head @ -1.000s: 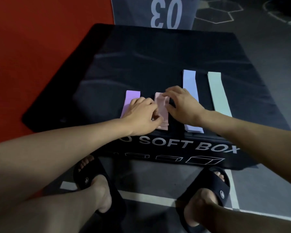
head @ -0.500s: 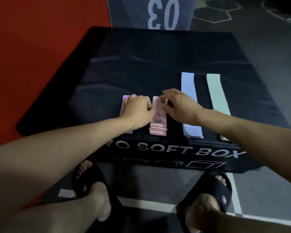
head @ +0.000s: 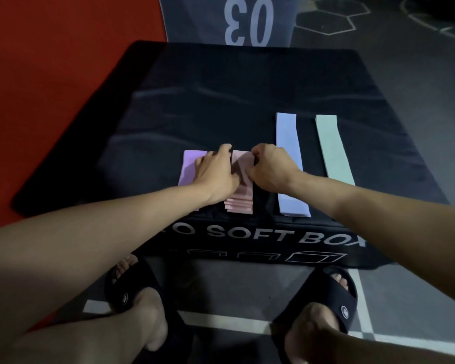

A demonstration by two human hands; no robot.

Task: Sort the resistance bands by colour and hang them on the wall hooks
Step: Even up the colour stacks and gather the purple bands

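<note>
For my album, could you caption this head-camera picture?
Both hands, left and right, tidy pink bands on a black soft box.

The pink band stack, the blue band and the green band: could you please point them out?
pink band stack (head: 239, 204), head view, near stepped ends.
blue band (head: 286, 132), head view, bare far half.
green band (head: 329, 139), head view, upper middle.

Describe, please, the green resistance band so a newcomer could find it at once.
On the black soft box, four colour groups lie in a row. The mint-green resistance band is the rightmost, beside the pale blue band, untouched by either hand.
</note>
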